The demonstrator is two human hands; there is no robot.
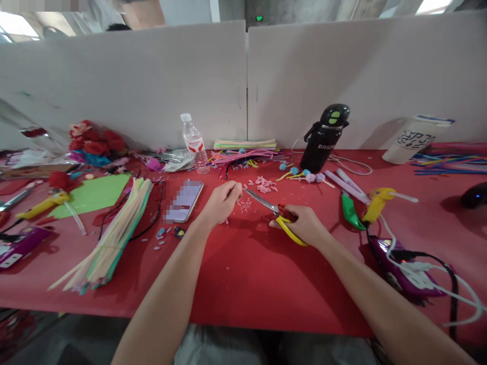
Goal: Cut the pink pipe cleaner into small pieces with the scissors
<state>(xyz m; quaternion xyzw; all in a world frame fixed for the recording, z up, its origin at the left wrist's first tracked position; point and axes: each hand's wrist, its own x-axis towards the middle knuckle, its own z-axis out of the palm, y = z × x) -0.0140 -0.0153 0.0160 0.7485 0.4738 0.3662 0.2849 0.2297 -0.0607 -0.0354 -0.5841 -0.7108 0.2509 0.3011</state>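
Note:
My right hand [302, 223] is wrapped round the handles of the scissors [263, 201], whose blades point left toward my other hand. The blades look closed or nearly so. My left hand [224, 202] is closed in a pinch just left of the scissor tips; what it holds is too small to make out. Behind the blades lies a pile of short pink pieces [265, 184]. Tiny pale scraps [245, 205] are scattered between my hands on the red table [243, 284].
At left lie a bundle of pale pipe cleaners [117, 233] and a phone [185, 202]. Behind stand a clear bottle [195, 147] and a black flask [323, 142]. A yellow glue gun [377, 204] and purple power strip [409, 274] are at right.

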